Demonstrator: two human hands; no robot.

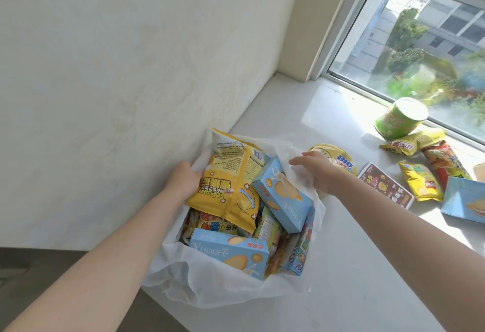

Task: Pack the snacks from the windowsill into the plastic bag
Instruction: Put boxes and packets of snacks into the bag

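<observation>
The white bag (199, 279) sits open on the sill (354, 266) beside the wall. The left grip (183, 178) clasps the bag's left rim, just by a yellow popcorn pack (231, 182) that sticks out of the top. The right grip (319, 174) grasps the right rim. Two blue boxes (283, 197) lie inside among other packets. Out on the sill near the window lie a yellow bowl (333, 159), a green cup (400, 117), a dark box (385, 186), yellow packs (420, 182), a red pack (443, 166) and another blue box (464, 200).
</observation>
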